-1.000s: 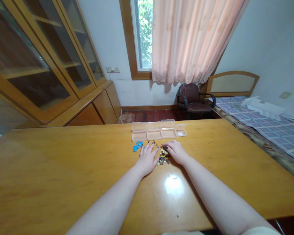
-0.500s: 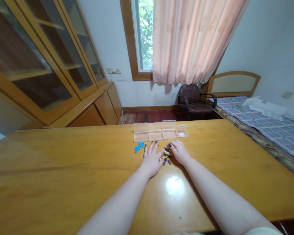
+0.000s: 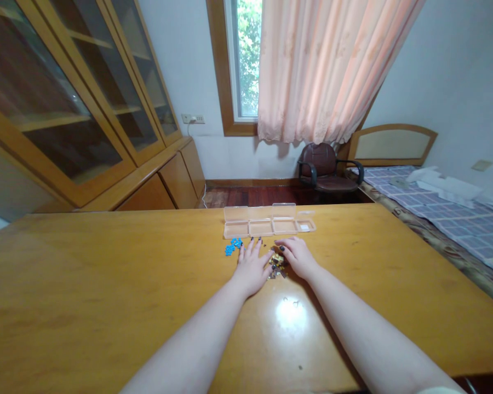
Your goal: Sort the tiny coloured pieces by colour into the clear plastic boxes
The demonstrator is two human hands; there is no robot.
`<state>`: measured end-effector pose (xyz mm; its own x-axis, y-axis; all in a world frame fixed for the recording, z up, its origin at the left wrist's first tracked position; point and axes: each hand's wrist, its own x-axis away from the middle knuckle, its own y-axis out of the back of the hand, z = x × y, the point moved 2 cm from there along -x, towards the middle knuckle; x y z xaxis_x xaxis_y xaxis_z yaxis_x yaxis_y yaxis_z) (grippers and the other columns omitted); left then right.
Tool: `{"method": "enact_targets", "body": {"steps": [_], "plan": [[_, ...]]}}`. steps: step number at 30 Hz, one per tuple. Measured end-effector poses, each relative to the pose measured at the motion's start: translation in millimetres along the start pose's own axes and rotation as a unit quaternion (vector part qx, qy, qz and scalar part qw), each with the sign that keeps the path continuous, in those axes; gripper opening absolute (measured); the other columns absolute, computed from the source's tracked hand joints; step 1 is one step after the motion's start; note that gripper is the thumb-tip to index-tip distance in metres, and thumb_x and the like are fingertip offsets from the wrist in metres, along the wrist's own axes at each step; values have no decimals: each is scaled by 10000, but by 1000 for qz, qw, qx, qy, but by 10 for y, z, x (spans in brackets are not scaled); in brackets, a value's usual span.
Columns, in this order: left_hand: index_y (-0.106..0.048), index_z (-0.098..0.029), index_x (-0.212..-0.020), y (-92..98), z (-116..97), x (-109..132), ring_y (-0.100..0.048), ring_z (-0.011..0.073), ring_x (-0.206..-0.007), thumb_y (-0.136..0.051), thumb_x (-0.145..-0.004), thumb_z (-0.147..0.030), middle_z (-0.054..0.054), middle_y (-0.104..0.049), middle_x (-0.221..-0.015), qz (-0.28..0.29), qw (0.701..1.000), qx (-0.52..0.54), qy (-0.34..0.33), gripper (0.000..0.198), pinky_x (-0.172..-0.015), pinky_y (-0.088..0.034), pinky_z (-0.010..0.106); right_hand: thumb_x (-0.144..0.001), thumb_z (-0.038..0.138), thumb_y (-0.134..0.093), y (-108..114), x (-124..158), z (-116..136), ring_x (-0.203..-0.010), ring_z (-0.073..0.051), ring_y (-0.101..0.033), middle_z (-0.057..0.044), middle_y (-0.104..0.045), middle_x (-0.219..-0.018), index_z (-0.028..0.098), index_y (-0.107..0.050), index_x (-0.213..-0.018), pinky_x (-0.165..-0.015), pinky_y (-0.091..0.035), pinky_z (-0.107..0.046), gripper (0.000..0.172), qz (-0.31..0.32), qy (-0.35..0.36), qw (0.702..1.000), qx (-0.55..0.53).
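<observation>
My left hand (image 3: 251,271) lies on the wooden table with its fingers spread and its thumb side against a pile of small yellow, brown and dark pieces (image 3: 277,260). Left of its fingertips is a small cluster of blue pieces (image 3: 233,246). Reaching in from the right, my right hand (image 3: 299,256) is over the pile's far right edge, its fingers bent but apart; no piece shows between them. A few tiny brown bits (image 3: 264,244) lie beyond the pile. What exactly the pieces are is too small to tell.
Behind the hands stand clear plastic boxes (image 3: 261,227) in a row, lids raised; the rightmost holds something white. Small loose bits (image 3: 296,303) lie nearer me on the table (image 3: 107,284). Beyond are a chair (image 3: 324,169), a glass-door cabinet (image 3: 78,189) and a bed (image 3: 439,202).
My right hand's fingertips have shifted slightly at the pile's far edge and moved apart. The left hand stays spread in nearly the same place. The view has tilted a little.
</observation>
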<state>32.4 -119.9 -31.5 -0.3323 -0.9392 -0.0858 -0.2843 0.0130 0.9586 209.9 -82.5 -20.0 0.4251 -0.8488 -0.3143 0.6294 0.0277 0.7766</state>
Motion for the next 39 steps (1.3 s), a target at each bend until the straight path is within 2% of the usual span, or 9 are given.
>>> {"method": "enact_targets", "body": {"steps": [7,12,16,19,22,26,29,35,39], "plan": [[-469,-367,-1287,24,-23,22,-163,272,-1372,-381,-893,-435,29,-319,-1460,8,1000,-9,-28,409,-1104,-68,536,-917,312,-391,36,15,-1,-872,-201,-515,-58,-659,-891,204,-658,-976,-834,-345,-349,295,4,9,1000,8],[-399,-346,-1347,-17,15,8,-160,308,-1370,-392,-879,-479,67,-282,-1478,8,1000,-25,12,486,-1087,-77,569,-923,309,-386,30,7,71,-854,-200,-520,-52,-670,-890,214,-659,-977,-818,-348,-353,294,36,18,999,31],[-433,-363,-1320,-12,34,44,-171,305,-1367,-402,-878,-469,51,-300,-1470,7,1000,-26,-3,455,-1091,-84,559,-912,330,-407,-13,7,128,-1030,-235,-504,-80,-652,-1062,219,-610,-1132,-919,-313,-413,319,75,34,995,57],[-472,-349,-1291,37,35,74,-183,288,-1364,-392,-889,-440,50,-341,-1449,2,999,-23,-23,420,-1099,-97,536,-898,345,-426,-53,13,136,-1215,-253,-404,-90,-590,-1209,220,-530,-1248,-1030,-207,-475,385,94,49,992,61],[-436,-344,-1322,62,26,66,-184,283,-1365,-383,-889,-451,60,-339,-1448,-5,999,-18,-26,449,-1100,-105,531,-893,329,-418,-51,12,79,-1236,-243,-393,-89,-570,-1241,206,-524,-1250,-1067,-171,-480,393,50,47,997,42],[-417,-396,-1322,11,-11,21,-167,291,-1371,-402,-874,-482,36,-291,-1474,3,999,-17,-30,456,-1093,-80,558,-891,303,-390,12,7,-36,-1082,-230,-510,-94,-628,-1120,189,-603,-1130,-996,-315,-428,340,-59,13,998,13],[-430,-383,-1318,-27,5,-1,-157,295,-1373,-391,-876,-486,40,-282,-1480,-2,1000,-26,-9,456,-1092,-67,560,-888,289,-387,55,8,-62,-1003,-226,-541,-86,-660,-1028,186,-636,-1066,-915,-385,-395,323,-86,7,996,12],[-421,-322,-1340,-14,179,-29,-106,325,-1382,-428,-856,-486,79,-227,-1501,-10,996,-33,83,512,-1089,-81,555,-906,317,-400,109,9,-87,-1030,-223,-545,-51,-690,-1024,231,-708,-942,-947,-357,-421,322,-33,53,997,50],[-390,-328,-1358,19,165,-5,-99,306,-1387,-430,-860,-462,77,-223,-1502,5,998,-8,55,517,-1098,-73,537,-907,339,-403,109,21,-131,-1086,-239,-522,-25,-657,-1129,275,-726,-907,-965,-338,-469,330,20,49,996,76]]}}
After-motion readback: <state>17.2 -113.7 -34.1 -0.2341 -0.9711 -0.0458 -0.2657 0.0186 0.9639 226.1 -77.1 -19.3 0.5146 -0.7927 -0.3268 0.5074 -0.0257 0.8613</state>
